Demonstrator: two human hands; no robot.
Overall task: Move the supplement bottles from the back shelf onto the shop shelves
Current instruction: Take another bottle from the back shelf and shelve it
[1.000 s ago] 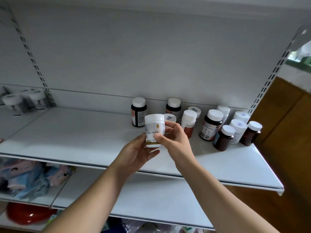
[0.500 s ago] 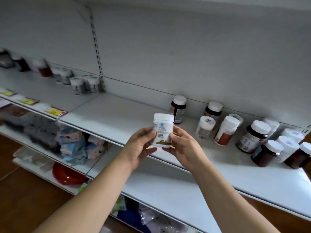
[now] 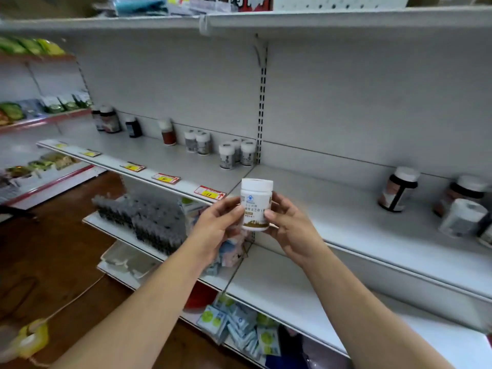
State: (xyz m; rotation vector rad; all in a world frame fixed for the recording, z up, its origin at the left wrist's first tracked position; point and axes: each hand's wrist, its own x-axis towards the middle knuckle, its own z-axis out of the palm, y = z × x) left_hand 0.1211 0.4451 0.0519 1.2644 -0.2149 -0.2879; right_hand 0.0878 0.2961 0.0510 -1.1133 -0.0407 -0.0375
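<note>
Grip: left hand (image 3: 217, 222) and right hand (image 3: 290, 227) both clamp the white bottle (image 3: 256, 205), upright. Set it flat on the tagged shelf (image 3: 159, 158) beside the white-capped bottles (image 3: 226, 155), label forward.

Place: a shop — we see | metal shelves (image 3: 346, 217) | price tags (image 3: 209, 193) on their edges | rows of bottles (image 3: 226, 155) | packaged goods (image 3: 12, 110)

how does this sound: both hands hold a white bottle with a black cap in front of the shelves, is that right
Not quite. The head view shows the left hand and the right hand holding the white bottle in front of the shelves, but its cap is white, not black.
</note>
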